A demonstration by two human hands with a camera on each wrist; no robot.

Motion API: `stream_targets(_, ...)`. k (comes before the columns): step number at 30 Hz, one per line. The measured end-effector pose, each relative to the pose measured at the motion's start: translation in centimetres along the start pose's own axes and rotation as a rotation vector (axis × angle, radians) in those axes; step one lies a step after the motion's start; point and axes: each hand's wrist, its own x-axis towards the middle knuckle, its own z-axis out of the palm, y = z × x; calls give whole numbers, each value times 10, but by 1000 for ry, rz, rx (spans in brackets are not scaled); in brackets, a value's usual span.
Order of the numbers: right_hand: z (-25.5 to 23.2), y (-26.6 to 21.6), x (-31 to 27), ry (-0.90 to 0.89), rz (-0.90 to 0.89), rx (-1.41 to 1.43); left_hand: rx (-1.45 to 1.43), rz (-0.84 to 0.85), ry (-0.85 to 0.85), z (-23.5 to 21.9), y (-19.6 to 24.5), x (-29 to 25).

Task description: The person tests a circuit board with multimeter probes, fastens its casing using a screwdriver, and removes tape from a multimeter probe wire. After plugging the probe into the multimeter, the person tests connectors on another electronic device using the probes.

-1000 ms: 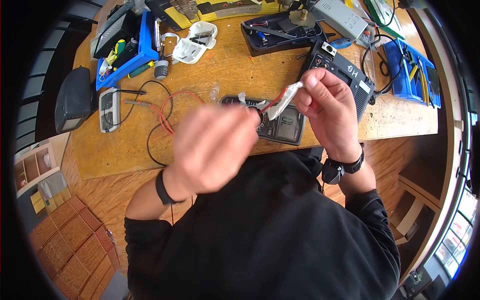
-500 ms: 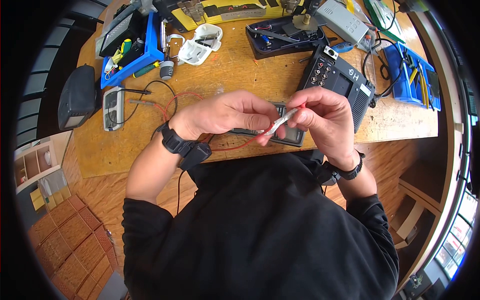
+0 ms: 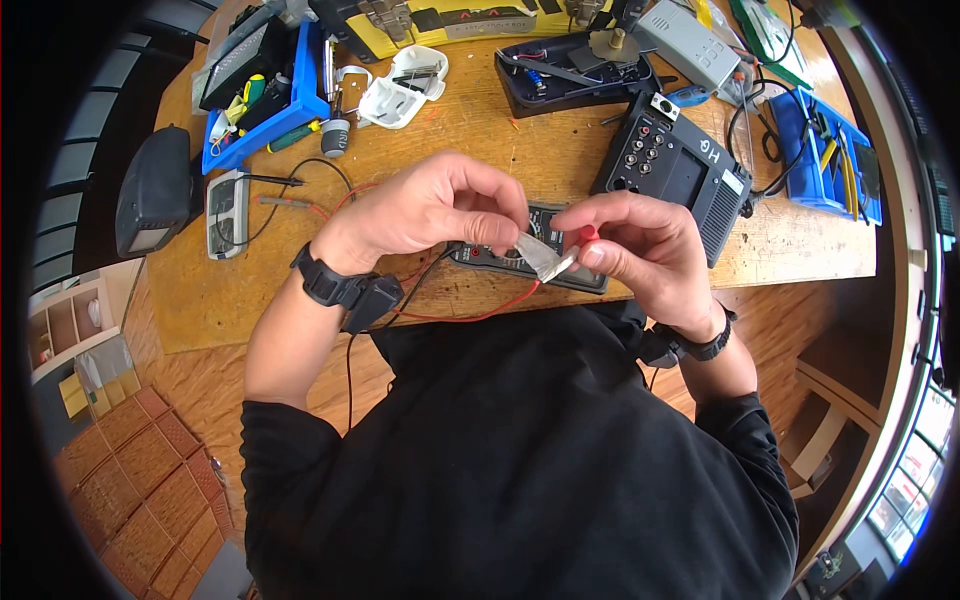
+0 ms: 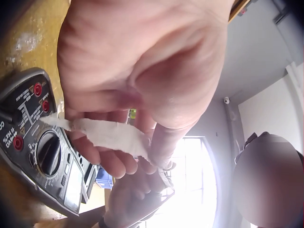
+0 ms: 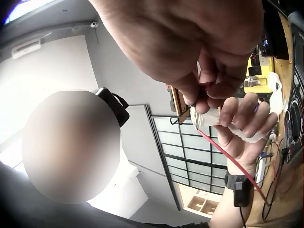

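My left hand [image 3: 440, 215] pinches a strip of white tape [image 3: 540, 258] between thumb and fingers. In the left wrist view, the torn strip [image 4: 111, 135] stretches across the fingers. Just to the right, my right hand [image 3: 645, 245] grips a red test lead by its red end [image 3: 588, 234], at a spot wrapped with white tape. Its red wire [image 3: 480, 318] droops along the table's front edge towards the left. Under both hands lies a black multimeter [image 3: 585, 284], partly hidden; its dial [image 4: 49, 152] and red-ringed sockets face up in the left wrist view.
A black unit marked HQ [image 3: 690, 160] stands beyond my right hand. Blue bins of tools [image 3: 310, 90] [image 3: 815, 150] flank the table. At the back are an open white case [image 3: 405, 90], a black tray of parts [image 3: 570, 75] and a yellow case [image 3: 470, 25].
My left hand, blurred and palm-down at first, has turned and now pulls the tape strip out flat. The right hand has come down slightly with the lead. The red wire hangs closer to the table's edge.
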Motion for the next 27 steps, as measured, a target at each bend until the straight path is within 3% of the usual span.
stream_targets(3,4,-1,-3,16,34,-12,59,-56,43,-4,11,-4)
stream_targets(8,8,-1,-3,46,44,-129,393,110,123,-8,30,-9)
stream_targets(12,8,-5,-2,-52,104,-291,611,137,159,-1,47,-14)
stream_targets(15,11,-4,1,36,173,-339,853,181,253,14,55,-19)
stream_targets(17,9,2,3,156,269,-239,1286,444,302,31,60,-24)
stream_targets(18,9,5,4,158,271,-239,1284,444,299,43,61,-27)
stream_targets(22,9,15,13,261,169,-49,1807,652,379,98,46,-32)
stream_targets(26,19,19,18,355,82,26,2274,804,431,115,21,-27)
stream_targets(27,21,20,18,357,82,27,2274,802,444,117,22,-29)
